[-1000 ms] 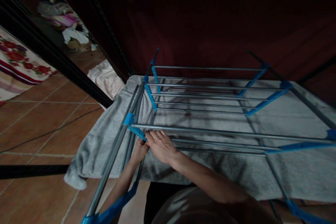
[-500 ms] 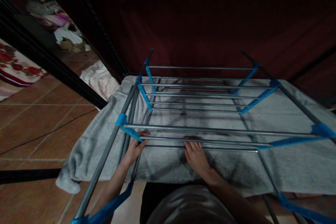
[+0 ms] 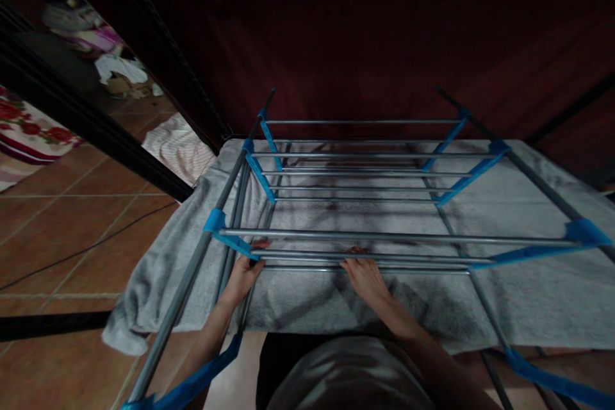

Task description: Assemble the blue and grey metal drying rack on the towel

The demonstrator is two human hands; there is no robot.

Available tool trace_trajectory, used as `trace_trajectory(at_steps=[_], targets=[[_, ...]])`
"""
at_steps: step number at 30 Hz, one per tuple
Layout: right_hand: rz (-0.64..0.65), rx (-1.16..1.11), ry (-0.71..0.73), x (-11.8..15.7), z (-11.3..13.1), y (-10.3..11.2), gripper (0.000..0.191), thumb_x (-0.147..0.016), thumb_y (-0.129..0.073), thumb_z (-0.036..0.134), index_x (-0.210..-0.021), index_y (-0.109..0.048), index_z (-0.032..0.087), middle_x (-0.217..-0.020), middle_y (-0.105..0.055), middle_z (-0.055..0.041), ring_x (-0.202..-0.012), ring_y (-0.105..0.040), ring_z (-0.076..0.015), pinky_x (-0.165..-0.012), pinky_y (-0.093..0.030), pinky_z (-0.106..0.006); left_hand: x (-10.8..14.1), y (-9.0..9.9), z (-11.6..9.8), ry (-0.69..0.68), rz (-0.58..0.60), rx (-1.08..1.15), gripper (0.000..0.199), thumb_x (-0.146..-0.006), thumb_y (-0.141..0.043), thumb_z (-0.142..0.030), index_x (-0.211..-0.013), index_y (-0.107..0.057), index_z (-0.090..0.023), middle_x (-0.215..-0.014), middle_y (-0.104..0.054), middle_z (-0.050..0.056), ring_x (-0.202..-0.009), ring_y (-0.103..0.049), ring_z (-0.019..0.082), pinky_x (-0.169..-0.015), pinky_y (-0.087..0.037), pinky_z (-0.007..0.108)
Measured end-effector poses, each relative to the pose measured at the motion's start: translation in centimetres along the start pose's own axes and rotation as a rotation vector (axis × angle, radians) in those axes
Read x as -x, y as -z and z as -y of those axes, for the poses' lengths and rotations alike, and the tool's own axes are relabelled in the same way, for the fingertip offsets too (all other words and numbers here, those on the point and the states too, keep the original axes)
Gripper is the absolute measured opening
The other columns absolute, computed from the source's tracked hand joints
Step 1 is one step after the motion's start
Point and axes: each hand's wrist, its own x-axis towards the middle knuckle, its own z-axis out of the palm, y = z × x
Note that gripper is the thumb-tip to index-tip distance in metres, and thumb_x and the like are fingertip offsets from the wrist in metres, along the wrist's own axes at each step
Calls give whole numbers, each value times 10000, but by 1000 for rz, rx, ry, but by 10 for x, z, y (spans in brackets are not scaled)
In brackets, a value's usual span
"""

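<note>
A rack of grey metal tubes joined by blue plastic brackets stands over a grey blanket; it looks like a clothes drying rack. At the near left, my left hand is closed around the lower end of a blue bracket, where the lower crossbars meet it. Its fingertips are partly hidden behind the bracket. My right hand has its fingers curled over the near lower crossbar, left of that bar's right end. Both hands sit below the upper near crossbar.
The grey blanket covers a low surface in front of a dark red panel. To the left are a tiled floor, a black cable, a striped cloth and a dark frame bar. Clothes are heaped farther back.
My right hand has slid slightly right along the lower crossbar, and its fingers have gone from lying over it to curling around it. My left hand stays at the bracket.
</note>
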Motion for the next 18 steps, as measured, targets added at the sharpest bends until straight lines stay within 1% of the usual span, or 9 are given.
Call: trace_trajectory(at_steps=[4,9,11,15,18], targets=[[25,-7,-7,3,0,2,279,-1030,-412,313,-1068,-667,204,-1181,-687,-112,-1025,-663,-226,-891,-507,-353,-1,-2,3,-4,-8,36,236,-774,-670,-330,-962,-659,-189,-1168,-685,118,-1185,-610,300,-1118,-392,504],[31,-18,-7,0,0,3,272,-1028,-423,310,-1074,-671,207,-1234,-670,-121,-1111,-642,-233,-931,-500,-361,-3,-3,0,7,-20,24,214,-742,-678,-331,-901,-640,-193,-1154,-690,123,-1135,-634,301,-1087,-426,510],[46,-26,-18,0,1,4,261,-1024,-435,303,-1076,-673,207,-1218,-679,-118,-1100,-649,-226,-938,-500,-356,-3,-3,-2,10,-28,15,217,-731,-682,-345,-884,-635,-199,-1144,-695,115,-1131,-636,300,-1081,-435,502],[34,-34,-31,0,3,5,255,-1018,-452,303,-1087,-680,213,-1250,-670,-110,-1138,-631,-231,-964,-498,-364,-3,-2,-1,6,-36,-28,283,-733,-692,-416,-908,-636,-201,-1138,-700,113,-1134,-632,306,-1071,-449,497],[5,-50,-29,0,4,3,241,-1013,-464,308,-1067,-686,231,-1265,-666,-88,-1148,-625,-217,-971,-497,-351,-6,1,4,18,-18,-83,373,-730,-696,-474,-971,-646,-194,-1147,-698,119,-1139,-626,322,-1073,-446,510]])
